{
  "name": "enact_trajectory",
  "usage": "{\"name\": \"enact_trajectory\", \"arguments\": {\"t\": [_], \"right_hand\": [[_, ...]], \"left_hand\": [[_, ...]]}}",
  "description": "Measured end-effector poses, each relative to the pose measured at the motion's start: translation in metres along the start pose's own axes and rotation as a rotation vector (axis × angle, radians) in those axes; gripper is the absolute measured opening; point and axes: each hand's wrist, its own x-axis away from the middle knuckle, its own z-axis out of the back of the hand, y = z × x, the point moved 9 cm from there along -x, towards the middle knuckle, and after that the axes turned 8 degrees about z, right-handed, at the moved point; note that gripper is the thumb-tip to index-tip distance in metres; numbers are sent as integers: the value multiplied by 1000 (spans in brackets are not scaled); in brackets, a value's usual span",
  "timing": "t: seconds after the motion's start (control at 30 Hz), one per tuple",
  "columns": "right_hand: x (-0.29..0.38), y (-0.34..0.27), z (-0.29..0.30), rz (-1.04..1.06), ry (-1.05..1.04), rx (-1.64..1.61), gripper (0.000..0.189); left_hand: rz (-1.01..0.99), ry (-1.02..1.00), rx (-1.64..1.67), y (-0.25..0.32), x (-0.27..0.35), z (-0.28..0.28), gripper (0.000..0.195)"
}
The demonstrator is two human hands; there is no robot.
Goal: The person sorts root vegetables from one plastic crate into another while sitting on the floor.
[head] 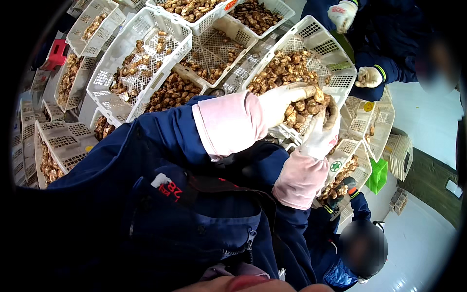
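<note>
My left hand and my right hand wear whitish work gloves with brown-stained fingers. They are cupped together over a white plastic crate of brown, knobbly pieces that look like mushrooms. A paler brown mushroom is held at the fingertips, where the two hands meet. My right thumb and fingers curve around it, while the left fingers reach out straight to it. More pieces show just below and between the hands; whether they are held or lie in the crate is hard to tell. Pink cuffs cover my wrists.
Left of my hands stand a crate with scattered mushrooms and a nearly bare crate. A co-worker's gloved hands are beyond the crate's far right. Another co-worker handles mushrooms at lower right. A green crate stands behind.
</note>
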Motion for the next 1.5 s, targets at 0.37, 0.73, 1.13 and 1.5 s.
{"name": "enact_trajectory", "arguments": {"t": [0.37, 0.73, 1.13, 1.5], "right_hand": [[4, 63, 13, -255, 102, -361, 39], [-4, 62, 4, -212, 19, -318, 39], [11, 152, 40, -485, -267, 304, 38], [39, 196, -55, -49, -1244, 642, 47]], "left_hand": [[-333, 199, -213, 159, 50, 147, 26], [-243, 1079, 16, 155, 96, 358, 20], [-258, 205, -98, 86, 55, 15, 26], [-115, 357, 41, 36, 35, 54, 33]]}}
